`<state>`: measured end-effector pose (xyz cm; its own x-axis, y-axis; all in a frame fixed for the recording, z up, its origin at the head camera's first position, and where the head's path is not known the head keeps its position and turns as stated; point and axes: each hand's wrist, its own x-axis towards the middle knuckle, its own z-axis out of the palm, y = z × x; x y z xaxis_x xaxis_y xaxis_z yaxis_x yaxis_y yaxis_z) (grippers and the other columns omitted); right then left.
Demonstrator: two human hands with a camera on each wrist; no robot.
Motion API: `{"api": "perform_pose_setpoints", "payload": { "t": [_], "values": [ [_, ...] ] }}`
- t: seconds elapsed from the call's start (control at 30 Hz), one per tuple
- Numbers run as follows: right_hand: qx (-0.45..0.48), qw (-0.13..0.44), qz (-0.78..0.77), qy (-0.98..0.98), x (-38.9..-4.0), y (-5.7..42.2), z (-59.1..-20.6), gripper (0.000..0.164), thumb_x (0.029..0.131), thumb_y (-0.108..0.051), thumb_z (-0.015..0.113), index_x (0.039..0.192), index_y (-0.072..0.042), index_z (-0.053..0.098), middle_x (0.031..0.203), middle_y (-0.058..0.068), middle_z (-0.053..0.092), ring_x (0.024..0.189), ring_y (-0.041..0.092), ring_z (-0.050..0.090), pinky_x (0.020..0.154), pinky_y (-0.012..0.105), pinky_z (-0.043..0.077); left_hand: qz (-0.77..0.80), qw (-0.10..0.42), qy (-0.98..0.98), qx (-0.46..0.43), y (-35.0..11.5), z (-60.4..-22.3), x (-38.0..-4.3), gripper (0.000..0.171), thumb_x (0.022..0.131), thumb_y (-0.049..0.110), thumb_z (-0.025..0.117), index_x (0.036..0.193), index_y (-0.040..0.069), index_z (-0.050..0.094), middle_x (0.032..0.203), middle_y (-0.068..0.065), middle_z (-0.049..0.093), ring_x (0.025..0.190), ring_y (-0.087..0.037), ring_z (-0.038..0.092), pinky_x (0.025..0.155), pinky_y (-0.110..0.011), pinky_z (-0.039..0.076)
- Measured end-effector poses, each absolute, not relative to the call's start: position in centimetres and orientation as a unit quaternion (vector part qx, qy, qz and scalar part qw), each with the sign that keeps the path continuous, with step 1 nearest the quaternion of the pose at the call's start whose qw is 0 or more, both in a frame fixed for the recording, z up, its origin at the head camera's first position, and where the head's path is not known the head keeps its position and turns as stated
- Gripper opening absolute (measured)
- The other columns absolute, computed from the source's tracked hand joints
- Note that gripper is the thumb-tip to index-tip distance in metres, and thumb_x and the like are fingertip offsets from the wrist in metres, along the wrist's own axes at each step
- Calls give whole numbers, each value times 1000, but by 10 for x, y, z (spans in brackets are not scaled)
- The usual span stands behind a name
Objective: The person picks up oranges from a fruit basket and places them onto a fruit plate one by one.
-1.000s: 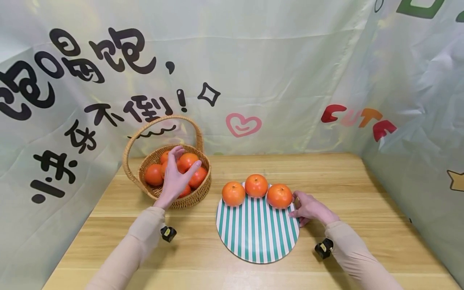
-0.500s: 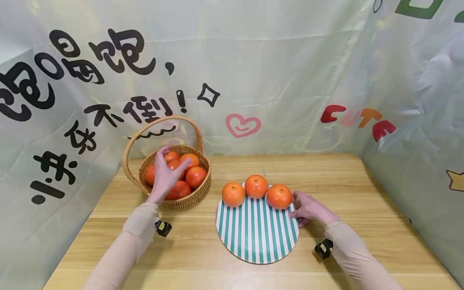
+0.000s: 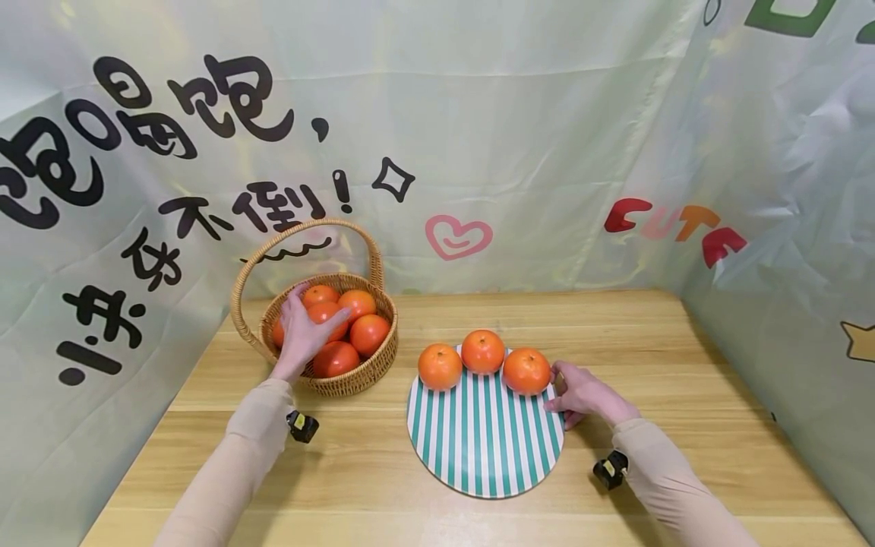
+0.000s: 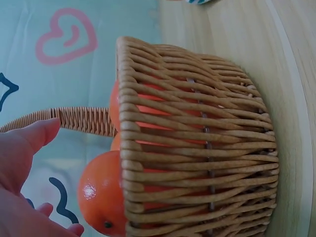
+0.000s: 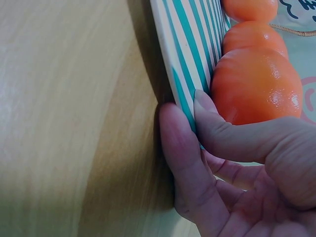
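Observation:
Over the left part of the wicker basket (image 3: 369,372), my left hand (image 3: 301,333) spreads its thumb and fingers about an orange (image 3: 326,317) in the middle of the pile. In the left wrist view that hand (image 4: 22,170) hovers above the rim, its thumb apart from the fruit. My right hand (image 3: 586,392) pinches the right edge of a round plate (image 3: 485,441) with green and white stripes. The right wrist view has the thumb (image 5: 217,123) on the plate's top and a finger underneath. Three oranges (image 3: 483,352) sit along the plate's far edge, one close to my right fingers.
Several more oranges (image 3: 370,335) fill the basket, whose tall arched handle (image 3: 239,296) rises above them. The wooden table (image 3: 615,327) ends at a printed cloth backdrop (image 3: 533,152) behind and at both sides.
My left hand has shifted left and a little lower over the basket, uncovering more of the oranges. The right hand, the plate and its three oranges have stayed in place.

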<state>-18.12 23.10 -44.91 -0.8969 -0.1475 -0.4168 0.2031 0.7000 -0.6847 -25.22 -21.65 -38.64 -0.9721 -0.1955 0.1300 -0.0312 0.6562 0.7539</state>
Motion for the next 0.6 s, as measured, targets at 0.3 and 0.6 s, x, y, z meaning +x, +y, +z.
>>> {"api": "perform_pose_setpoints", "payload": {
  "t": [0.3, 0.6],
  "values": [
    [20, 229, -389, 892, -181, 230, -448, 45, 89, 0, 72, 124, 3, 44, 89, 16, 58, 55, 18, 60, 52, 32, 57, -394, 74, -914, 70, -218, -389, -255, 101, 86, 44, 76, 158, 9, 15, 156, -32, 21, 146, -49, 21, 119, -63, 20],
    [27, 230, -384, 894, -181, 229, -449, 44, 89, -1, 72, 123, 2, 44, 92, 16, 58, 58, 19, 61, 54, 32, 58, -403, 54, -911, 61, -218, -393, -259, 101, 85, 39, 77, 156, 8, 13, 157, -30, 16, 146, -49, 18, 120, -63, 19]
  ]
}}
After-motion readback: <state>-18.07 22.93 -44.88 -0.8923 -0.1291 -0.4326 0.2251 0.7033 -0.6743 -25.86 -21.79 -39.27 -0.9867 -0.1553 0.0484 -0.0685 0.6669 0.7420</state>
